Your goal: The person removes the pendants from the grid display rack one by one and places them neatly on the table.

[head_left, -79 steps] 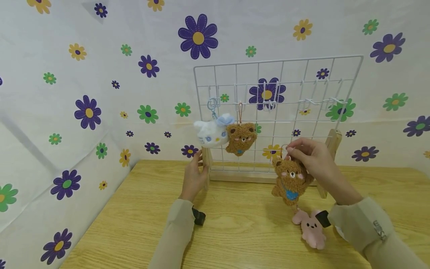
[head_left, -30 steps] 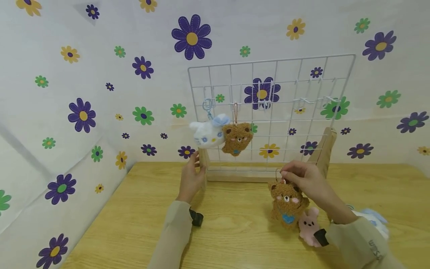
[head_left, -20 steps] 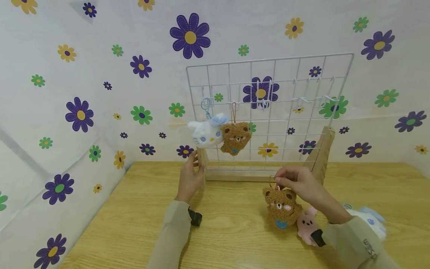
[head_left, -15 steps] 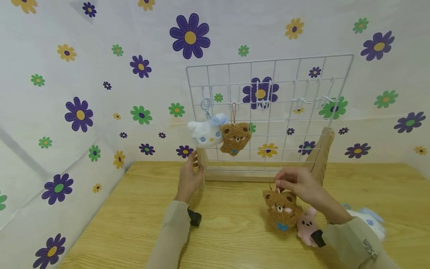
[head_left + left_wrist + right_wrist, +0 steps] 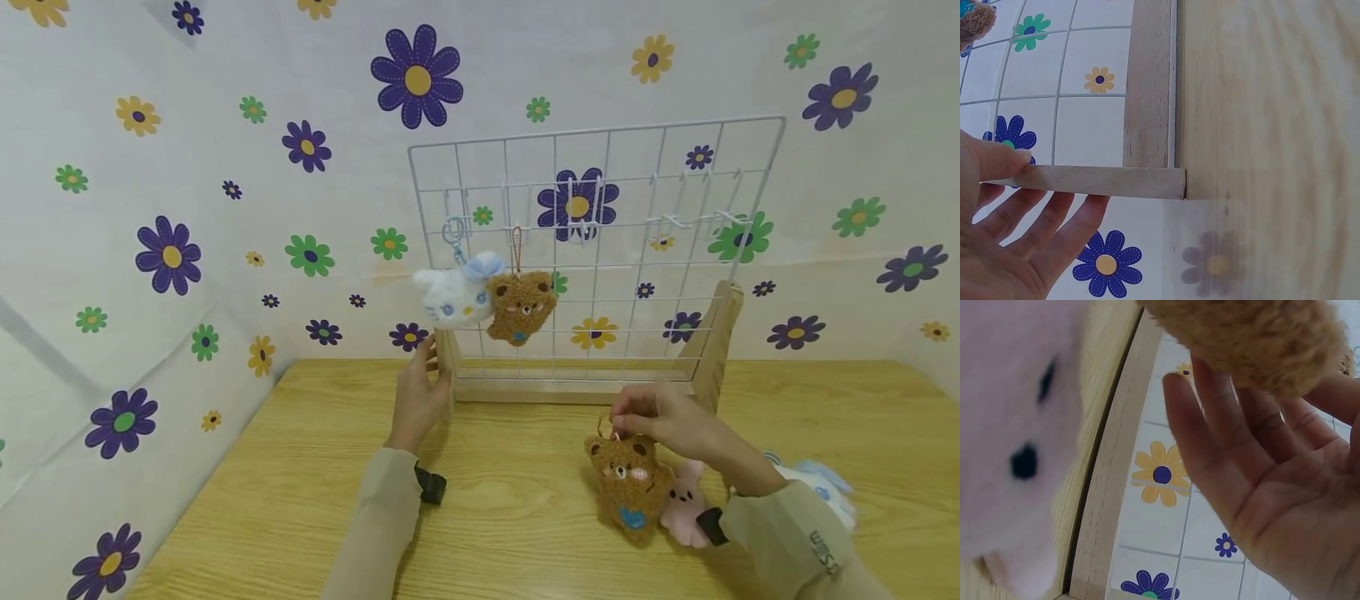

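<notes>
My right hand (image 5: 671,427) pinches the top of a fuzzy brown bear plush keychain (image 5: 628,492) with a blue heart on its front. The bear hangs low over the table, overlapping a pink rabbit plush (image 5: 685,504) in the head view. In the right wrist view the bear's brown fur (image 5: 1254,344) crosses in front of the fingers. My left hand (image 5: 418,400) grips the left wooden foot (image 5: 1104,180) of the wire grid rack (image 5: 555,369), thumb on one side and fingers on the other. A second brown bear (image 5: 522,308) and a white cat-head plush (image 5: 453,296) hang side by side on the rack.
Bare white hooks (image 5: 667,222) stick out from the rack's middle and right. A white and blue plush (image 5: 817,492) lies on the wooden table (image 5: 285,517), partly behind the right sleeve. Flower-printed cloth (image 5: 337,250) stands behind and to the left.
My right hand has lowered the bear from in front of the grid to close over the table, slightly left. The left hand keeps its grip on the rack's foot. The head view has shifted slightly.
</notes>
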Motion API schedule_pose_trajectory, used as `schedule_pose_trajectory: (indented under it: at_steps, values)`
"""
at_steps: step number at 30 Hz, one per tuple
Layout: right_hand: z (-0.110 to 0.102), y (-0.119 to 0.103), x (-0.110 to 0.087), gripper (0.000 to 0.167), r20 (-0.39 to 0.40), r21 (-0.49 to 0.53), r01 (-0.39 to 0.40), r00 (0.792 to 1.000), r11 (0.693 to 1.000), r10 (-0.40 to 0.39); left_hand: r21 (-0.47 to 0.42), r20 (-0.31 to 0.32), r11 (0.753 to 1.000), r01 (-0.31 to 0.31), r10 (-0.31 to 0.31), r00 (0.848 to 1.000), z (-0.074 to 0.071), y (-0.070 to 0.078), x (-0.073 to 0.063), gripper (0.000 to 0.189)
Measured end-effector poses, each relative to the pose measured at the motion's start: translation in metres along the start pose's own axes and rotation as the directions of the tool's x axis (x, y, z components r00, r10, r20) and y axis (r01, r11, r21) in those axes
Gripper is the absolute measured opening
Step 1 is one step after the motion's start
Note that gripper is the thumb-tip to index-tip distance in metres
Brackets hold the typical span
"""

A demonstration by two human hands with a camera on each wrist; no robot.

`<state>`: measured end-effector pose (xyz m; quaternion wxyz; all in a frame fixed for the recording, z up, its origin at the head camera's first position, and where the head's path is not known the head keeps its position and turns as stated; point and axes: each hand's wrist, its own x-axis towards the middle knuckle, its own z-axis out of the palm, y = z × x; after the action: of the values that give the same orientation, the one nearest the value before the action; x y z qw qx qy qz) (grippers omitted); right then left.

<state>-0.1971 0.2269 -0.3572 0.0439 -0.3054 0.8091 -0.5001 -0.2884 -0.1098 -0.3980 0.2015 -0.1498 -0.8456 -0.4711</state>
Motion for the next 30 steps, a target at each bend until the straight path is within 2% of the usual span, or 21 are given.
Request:
schedule_pose_trajectory:
  at_steps: [2,10,23,27,30]
  values:
    - [0.001,0.002,0.0,0.01,0.015,-0.017,0.014,1.0,1.0,-0.014,0.002,0.003,1.0,0.002,-0.002,1.0,0.0,0.0,0.0,0.052]
    - [0.003,0.005,0.002,0.013,0.07,-0.024,-0.045,0.996,0.999,0.047,0.001,0.007,1.0,0.001,-0.001,1.0,-0.001,0.002,0.001,0.05]
    - [0.007,0.009,0.001,0.011,0.061,-0.069,-0.075,0.995,0.995,0.08,-0.002,-0.005,0.999,-0.033,0.033,0.999,-0.002,0.001,0.0,0.05]
    - [0.002,0.006,0.0,0.01,0.063,-0.109,-0.092,0.993,0.99,0.1,0.0,-0.01,0.999,-0.048,0.048,0.999,-0.001,0.0,0.0,0.05]
    - [-0.005,0.002,-0.001,0.009,0.025,-0.127,-0.089,0.995,0.988,0.093,-0.003,-0.011,0.999,-0.054,0.054,0.999,-0.001,0.001,0.001,0.05]
